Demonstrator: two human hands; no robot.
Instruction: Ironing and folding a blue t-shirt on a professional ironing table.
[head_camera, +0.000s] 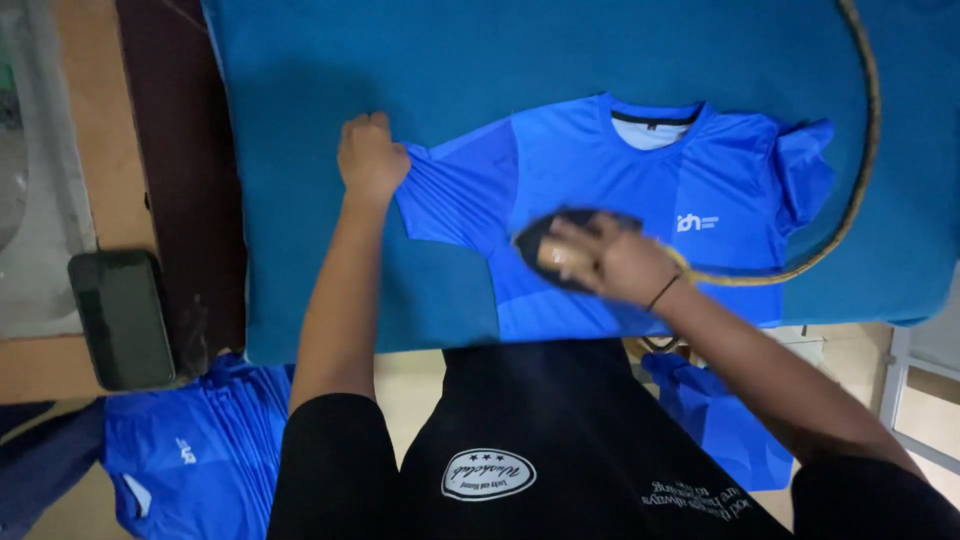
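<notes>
Blue jersey (600, 180) lies flat, front side up, on the table (300, 100), which is covered in a teal-blue cloth. The jersey's long axis (collar to hem) runs away from the person: collar at the far edge, hem near the table's front edge. The sleeves spread left and right, across that axis. Left hand (371, 158) is closed in a loose fist and presses or pinches the end of the jersey's left-side sleeve, at the far left of the garment; whether cloth is actually gripped inside the fist cannot be told. Right hand (612, 262) is curled around a dark iron (560, 245), blurred, which rests on the lower chest panel, just left of the garment's midline. From the iron, the pinned sleeve lies to the left and slightly farther from the person; the two hands are near each other but apart, with a span of sleeve and chest cloth between them. Right hand is the nearer one to the body of the jersey; left hand sits at its edge only. A tan cord (868, 150) arcs from the iron around the right side of the table. Other blue garments (190, 440) hang or pile below the table's front edge at left; a dark phone (122, 318) lies on a ledge to the left.
</notes>
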